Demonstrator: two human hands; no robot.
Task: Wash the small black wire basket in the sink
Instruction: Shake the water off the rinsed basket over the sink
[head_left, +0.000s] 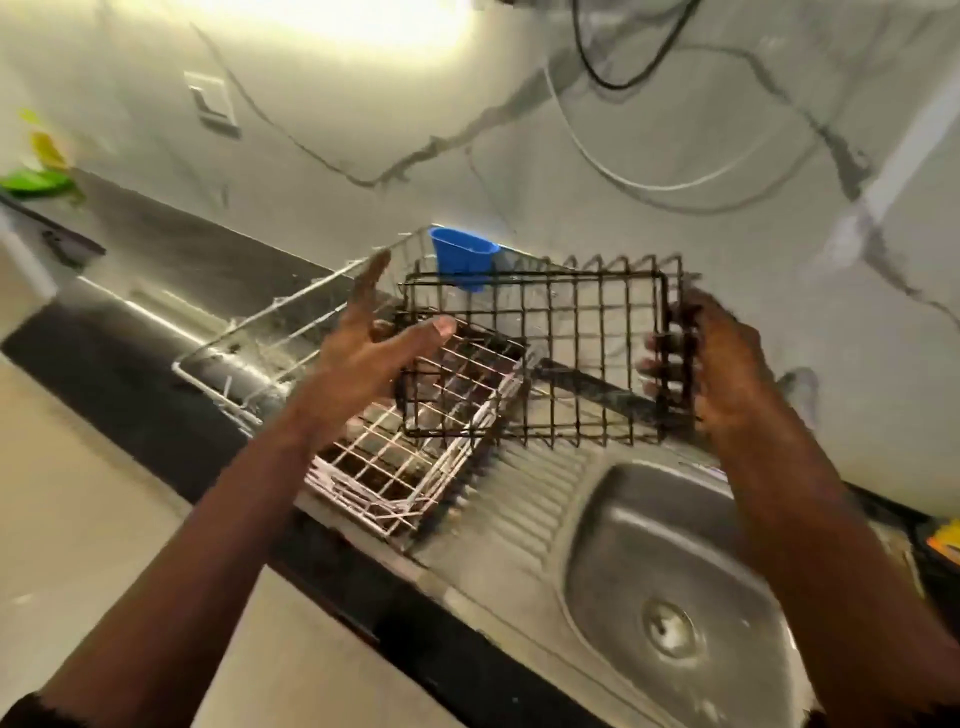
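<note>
Head view: the right hand (727, 364) is clamped on the right end of the basket (545, 322) — its fingers (653, 345) curl round the end wall from inside, with the palm against the outside. The forearm runs up from the lower right, crossing above the sink (618, 525). The left hand (363, 343) is spread wide and holds nothing: its fingers point up and away, the thumb (436, 330) reaches toward the basket's left end, and the palm faces right. Whether the thumb touches the wire I cannot tell. That forearm comes in from the lower left.

The basket is up in the air, tilted so that its grid bottom faces the camera, above the ribbed drainboard (524, 499) and just left of the basin. It is a small rectangular frame of thin black wire in square mesh, with a zigzag row of wire tips along its far rim. Its edges are blurred.

Seen through the mesh, a dark bar-shaped thing (587, 387) lies on the drainboard. Below the left hand a white rack (395, 467) sits tilted at the drainboard's left end. Behind it stands a larger wire rack (270, 322) — a blue cup (462, 257) hangs at its far corner. The steel basin has a round drain (669, 626). The bench (130, 374) has a dark front edge, and cables (613, 78) loop across the veined wall behind.
</note>
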